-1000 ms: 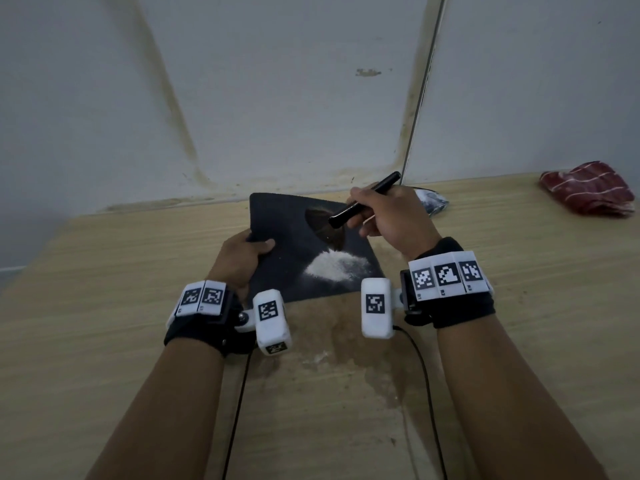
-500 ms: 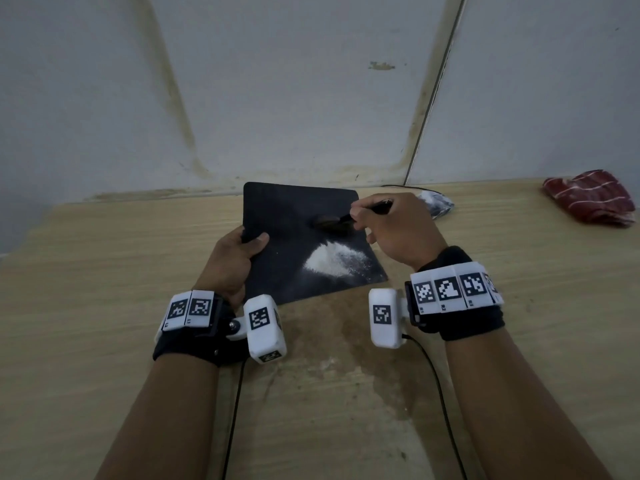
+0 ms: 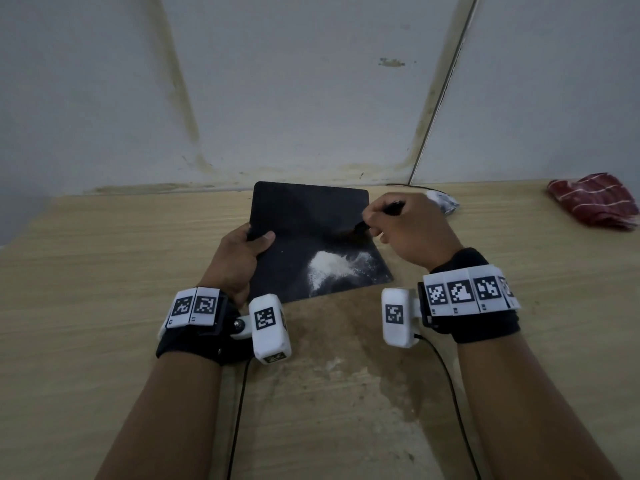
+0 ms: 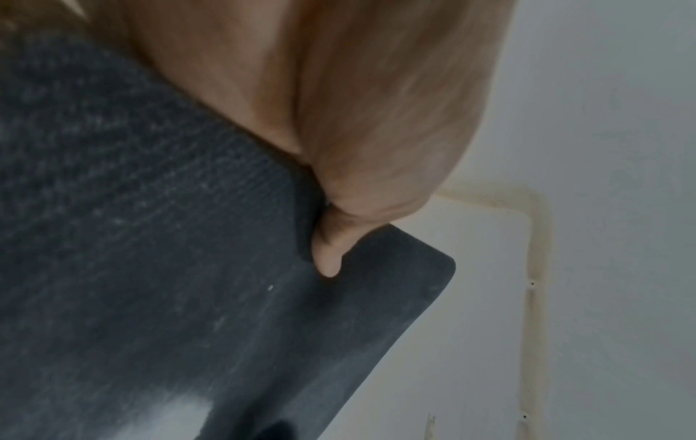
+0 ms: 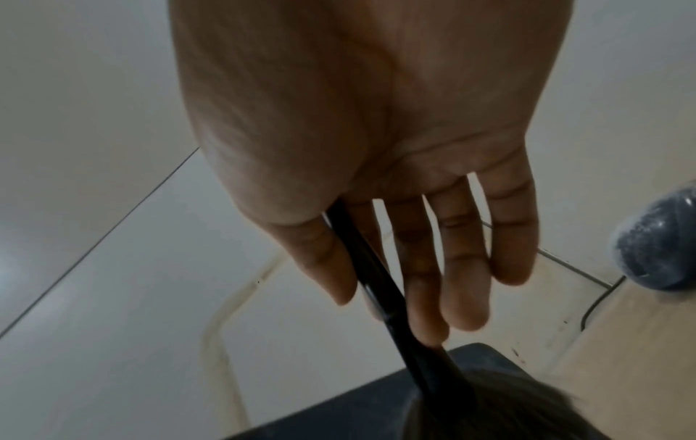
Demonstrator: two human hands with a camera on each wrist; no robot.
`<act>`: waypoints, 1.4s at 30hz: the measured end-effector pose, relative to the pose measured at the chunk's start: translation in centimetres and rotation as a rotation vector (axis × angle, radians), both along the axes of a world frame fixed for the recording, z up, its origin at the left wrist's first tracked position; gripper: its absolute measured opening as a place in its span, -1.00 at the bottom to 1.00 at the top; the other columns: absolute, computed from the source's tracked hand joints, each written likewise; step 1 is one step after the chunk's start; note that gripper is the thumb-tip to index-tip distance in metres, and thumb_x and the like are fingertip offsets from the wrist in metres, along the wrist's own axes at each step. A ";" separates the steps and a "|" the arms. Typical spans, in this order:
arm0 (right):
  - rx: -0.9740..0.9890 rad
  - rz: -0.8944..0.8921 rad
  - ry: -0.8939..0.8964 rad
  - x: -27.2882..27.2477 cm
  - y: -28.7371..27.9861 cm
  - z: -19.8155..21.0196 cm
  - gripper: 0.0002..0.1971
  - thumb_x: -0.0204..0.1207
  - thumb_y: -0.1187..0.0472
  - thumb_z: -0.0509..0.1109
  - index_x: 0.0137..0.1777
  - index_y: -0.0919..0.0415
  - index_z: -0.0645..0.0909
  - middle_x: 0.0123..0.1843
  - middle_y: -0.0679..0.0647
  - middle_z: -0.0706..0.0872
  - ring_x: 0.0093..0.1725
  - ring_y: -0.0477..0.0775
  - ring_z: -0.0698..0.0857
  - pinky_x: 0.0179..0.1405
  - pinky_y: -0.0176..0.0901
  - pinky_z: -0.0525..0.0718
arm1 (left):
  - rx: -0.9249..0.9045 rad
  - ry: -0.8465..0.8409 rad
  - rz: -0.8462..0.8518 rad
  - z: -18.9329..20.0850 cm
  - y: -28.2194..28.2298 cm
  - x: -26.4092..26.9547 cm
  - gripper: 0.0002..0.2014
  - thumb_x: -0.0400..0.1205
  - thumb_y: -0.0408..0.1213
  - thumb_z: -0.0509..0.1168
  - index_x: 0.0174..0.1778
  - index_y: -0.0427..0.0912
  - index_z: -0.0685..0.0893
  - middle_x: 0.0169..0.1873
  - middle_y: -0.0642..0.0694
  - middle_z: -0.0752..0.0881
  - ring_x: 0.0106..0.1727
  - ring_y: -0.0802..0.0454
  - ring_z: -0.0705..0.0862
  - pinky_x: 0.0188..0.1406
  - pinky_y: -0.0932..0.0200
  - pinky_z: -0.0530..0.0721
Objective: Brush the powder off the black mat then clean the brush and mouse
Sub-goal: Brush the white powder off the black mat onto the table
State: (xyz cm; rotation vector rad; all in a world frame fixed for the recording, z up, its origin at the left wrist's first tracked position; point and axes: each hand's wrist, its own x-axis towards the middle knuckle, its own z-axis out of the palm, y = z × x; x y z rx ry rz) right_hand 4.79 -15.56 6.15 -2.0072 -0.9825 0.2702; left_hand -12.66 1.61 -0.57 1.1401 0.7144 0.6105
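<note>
A black mat (image 3: pixel 304 220) lies tilted, its far edge raised towards the wall. My left hand (image 3: pixel 242 251) grips its left edge, thumb on top (image 4: pixel 331 259). White powder (image 3: pixel 329 266) sits in a heap near the mat's near right corner. My right hand (image 3: pixel 398 223) holds a black-handled brush (image 5: pixel 376 285) between thumb and fingers. Its dark bristles (image 3: pixel 346 232) rest on the mat just above the powder. A dusty mouse (image 3: pixel 445 202) lies behind my right hand, also at the right wrist view's right edge, mouse (image 5: pixel 663 238).
The wooden table (image 3: pixel 104 306) carries a stained, powder-dusted patch (image 3: pixel 346 358) in front of the mat. A red striped cloth (image 3: pixel 595 202) lies at the far right. A grey wall (image 3: pixel 311 81) rises right behind the mat. Wrist cables trail towards me.
The brush has come down from above the mat to its surface and moved right. The mat's far edge has tipped further up. The powder heap has spread a little.
</note>
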 end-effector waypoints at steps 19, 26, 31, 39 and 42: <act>-0.009 0.024 0.057 -0.3 0.9 1.1 -0.82 0.55 0.15 0.42 -0.21 0.21 0.74 -0.44 0.10 0.76 -0.41 -0.02 0.72 -0.19 0.01 0.68 | 0.025 -0.058 0.016 0.0 0.5 -0.6 -0.82 0.73 -0.44 0.22 0.12 -0.21 0.72 -0.06 -0.22 0.85 -0.05 -0.18 0.84 -0.15 -0.02 0.81; -0.172 -0.021 -0.197 -0.4 0.9 0.9 -0.81 0.59 0.03 0.35 -0.16 0.08 0.69 -0.24 0.01 0.77 -0.13 0.10 0.74 -0.06 0.01 0.67 | 0.000 -0.073 0.018 0.1 0.5 -0.6 -0.82 0.73 -0.44 0.22 0.11 -0.21 0.72 -0.07 -0.25 0.85 -0.06 -0.20 0.84 -0.18 -0.02 0.81; -0.077 0.028 -0.025 -0.8 0.7 1.7 -0.75 0.57 0.09 0.39 -0.24 0.23 0.69 -0.38 0.18 0.74 -0.31 0.17 0.69 -0.05 0.21 0.71 | 0.016 -0.087 0.016 0.4 0.3 -0.5 -0.82 0.73 -0.44 0.21 0.07 -0.19 0.72 -0.15 -0.17 0.87 -0.13 -0.12 0.85 -0.25 0.05 0.81; -0.265 -0.005 -0.200 -0.4 0.6 1.3 -0.67 0.56 0.04 0.33 -0.23 0.33 0.65 -0.32 0.24 0.74 -0.21 0.31 0.74 -0.12 0.17 0.70 | 0.006 -0.100 0.018 0.3 0.4 -0.4 -0.81 0.73 -0.46 0.21 0.09 -0.20 0.73 -0.13 -0.19 0.87 -0.11 -0.14 0.85 -0.21 0.01 0.82; -0.164 0.041 -0.091 -0.8 0.7 1.8 -0.66 0.56 0.09 0.36 -0.23 0.41 0.65 -0.38 0.29 0.71 -0.26 0.33 0.73 -0.03 0.25 0.70 | -0.007 -0.106 0.012 0.5 0.5 -0.5 -0.81 0.73 -0.46 0.21 0.12 -0.20 0.72 -0.10 -0.20 0.87 -0.09 -0.16 0.85 -0.21 0.01 0.82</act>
